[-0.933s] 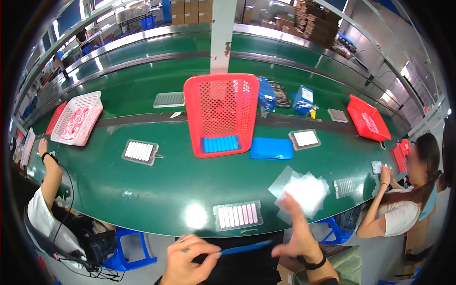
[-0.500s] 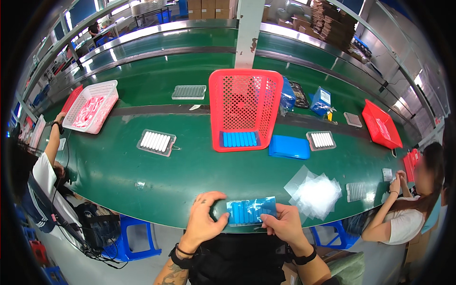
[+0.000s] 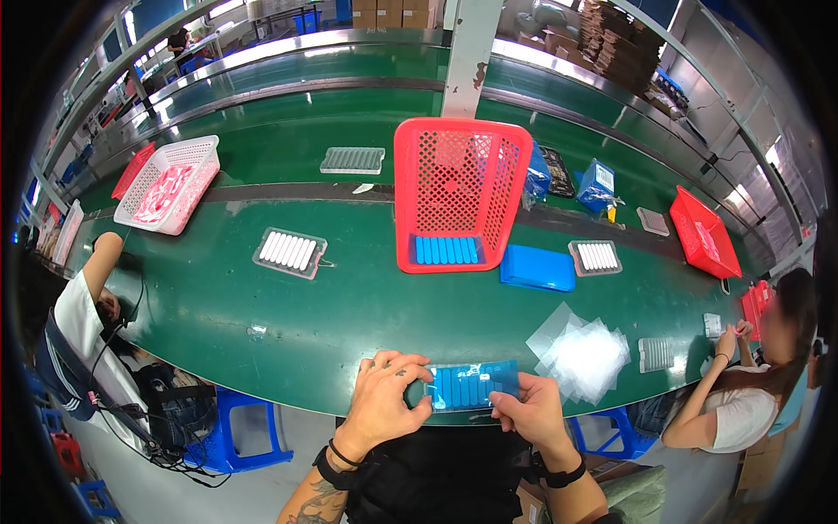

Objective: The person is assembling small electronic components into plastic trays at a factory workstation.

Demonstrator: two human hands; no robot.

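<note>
Green tabletop (image 3: 196, 301) spreads beneath the red basket (image 3: 402, 201); in front of that basket, the half-curled left hand (image 3: 384, 397) brackets the left end of the blue film (image 3: 471, 385), its grip unclear; the right hand (image 3: 534, 410) pinches the right end. Even, light tension should keep it flat.

black wrist straps (image 3: 566, 477), black clothing (image 3: 428, 480), dark tattoos (image 3: 321, 494) along the left forearm (image 3: 303, 504).
</note>
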